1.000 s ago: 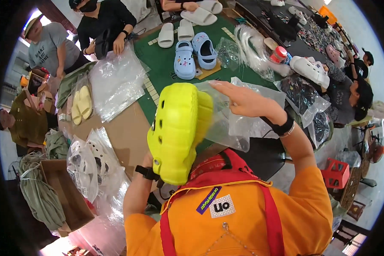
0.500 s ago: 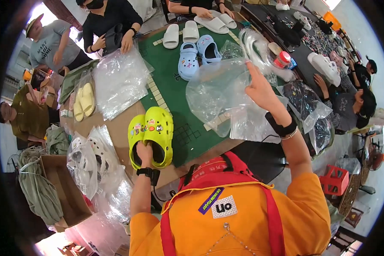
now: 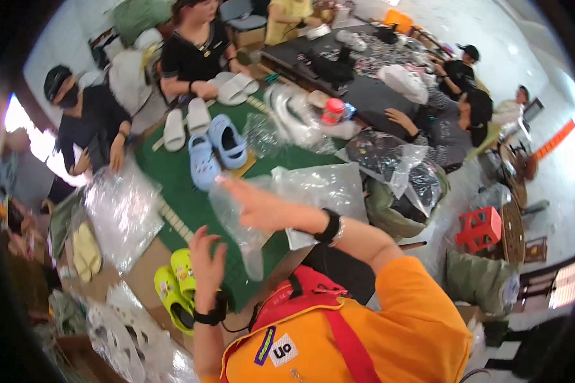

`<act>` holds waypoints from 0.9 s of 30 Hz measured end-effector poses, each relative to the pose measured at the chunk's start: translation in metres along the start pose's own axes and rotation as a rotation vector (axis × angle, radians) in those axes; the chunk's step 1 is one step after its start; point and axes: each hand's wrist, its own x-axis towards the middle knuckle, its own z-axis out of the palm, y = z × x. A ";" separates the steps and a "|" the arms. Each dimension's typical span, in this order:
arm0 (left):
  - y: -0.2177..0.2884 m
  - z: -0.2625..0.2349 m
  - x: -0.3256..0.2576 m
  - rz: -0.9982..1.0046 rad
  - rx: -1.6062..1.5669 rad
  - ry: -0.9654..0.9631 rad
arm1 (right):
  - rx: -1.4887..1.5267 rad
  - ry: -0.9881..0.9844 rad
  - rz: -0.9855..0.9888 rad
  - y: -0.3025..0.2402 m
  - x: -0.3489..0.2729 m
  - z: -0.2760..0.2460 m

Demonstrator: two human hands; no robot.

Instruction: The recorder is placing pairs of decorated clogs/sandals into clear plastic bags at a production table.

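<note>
My right hand (image 3: 259, 205), smeared by motion, grips a clear plastic bag (image 3: 252, 252) that hangs over the green mat (image 3: 179, 191). Close by on the left, my left hand (image 3: 207, 262) is raised with its fingers apart, holding nothing. A pair of lime-green clogs (image 3: 166, 290) with small charms stands beside that hand, the right clog partly hidden by my wrist. Just beyond the bag sits a pair of light blue clogs (image 3: 204, 163). More flat clear bags (image 3: 326, 195) lie to the right of my right hand.
White slides (image 3: 174, 131) stand beyond the blue clogs, near a co-worker's hand (image 3: 204, 89). Yellow slides (image 3: 86, 252) and bagged white clogs (image 3: 118, 332) are at the left. A red-lidded jar (image 3: 333, 110) and a stuffed sack (image 3: 396, 198) stand to the right.
My left hand has let go of the lime clogs and risen, fingers spread. My right hand has swung left with the bag, toward my left hand. The whole view has turned to the right.
</note>
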 end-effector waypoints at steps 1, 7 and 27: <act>0.012 0.018 0.007 0.106 0.047 -0.051 | -0.014 0.010 -0.024 -0.009 0.003 0.003; 0.012 0.051 0.017 0.245 0.422 -0.172 | -0.063 0.147 -0.042 -0.031 -0.012 -0.022; 0.006 -0.015 0.053 0.278 0.852 0.036 | -0.153 0.161 -0.079 0.011 -0.023 -0.004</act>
